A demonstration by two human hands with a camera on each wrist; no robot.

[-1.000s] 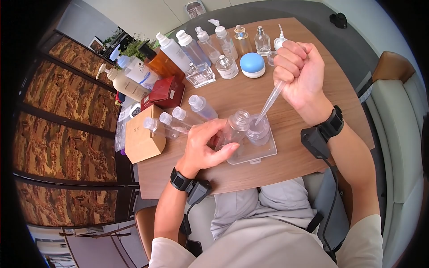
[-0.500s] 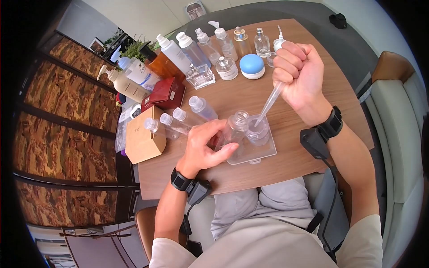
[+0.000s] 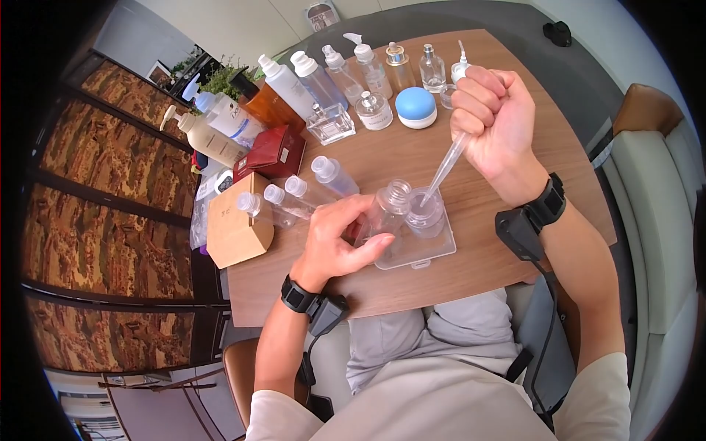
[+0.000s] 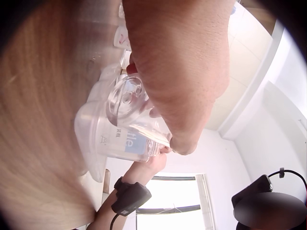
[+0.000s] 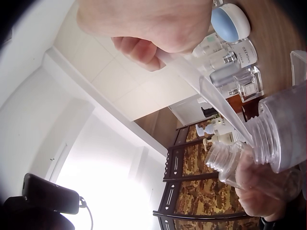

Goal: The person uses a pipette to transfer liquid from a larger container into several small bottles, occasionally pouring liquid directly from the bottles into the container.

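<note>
My left hand [image 3: 334, 239] holds an uncapped clear bottle [image 3: 387, 209] between thumb and fingers, over the left part of a clear plastic tray [image 3: 434, 253]. Right beside that bottle, an open clear jar [image 3: 426, 218] stands on the tray. Above it, my right hand [image 3: 494, 125] is curled round the top of a clear dropper [image 3: 446, 169], which slants down with its tip inside the jar's mouth. In the right wrist view the dropper [image 5: 223, 105] enters the threaded neck of the jar [image 5: 288, 129]. Both the bottle [image 5: 230, 163] and jar have bare necks.
Several capped clear bottles [image 3: 334, 177] stand left of the tray, near a cardboard box [image 3: 239, 224] and a dark red box [image 3: 272, 153]. Along the back are pump bottles, perfume bottles and a blue-lidded jar [image 3: 416, 107]. The table's front edge is close to my lap.
</note>
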